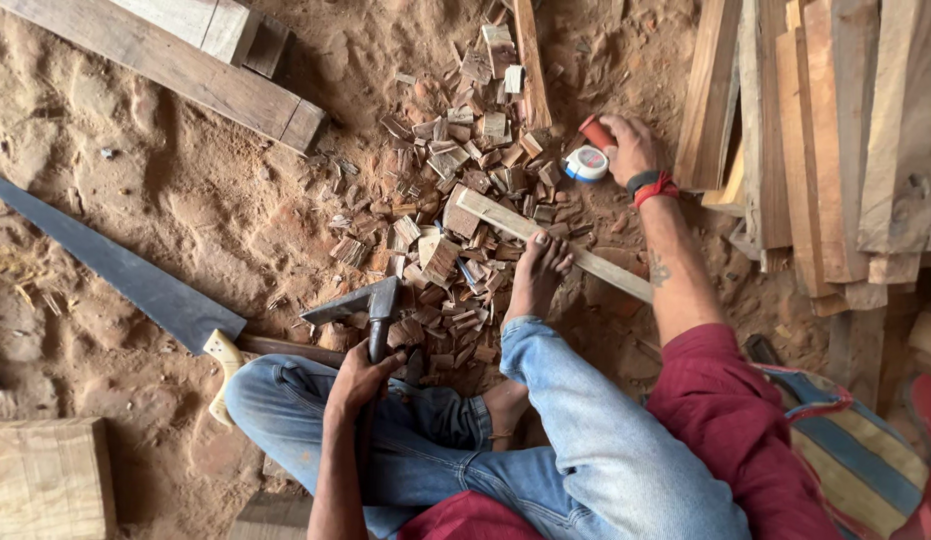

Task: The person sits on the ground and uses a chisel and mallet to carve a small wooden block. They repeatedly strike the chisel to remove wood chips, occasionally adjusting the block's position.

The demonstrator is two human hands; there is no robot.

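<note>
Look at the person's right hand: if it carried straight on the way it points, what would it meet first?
The right hand points up-left; first comes the round white-and-blue tape roll by its fingers, probably already touching it, though depth is unclear.

Sandy dirt floor (185, 190), stacked planks (835, 130)

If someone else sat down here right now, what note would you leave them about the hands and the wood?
Left hand: gripping the handle of the adze, blade resting by the wood chips.
Right hand: reaching out to a round tape measure and a red cylinder on the sand.
Wooden strip: lies on the chips, pinned under the bare foot.
Done: many chips already lie cut.
Left: the strip looks whole; a handsaw lies unused nearby.
</note>
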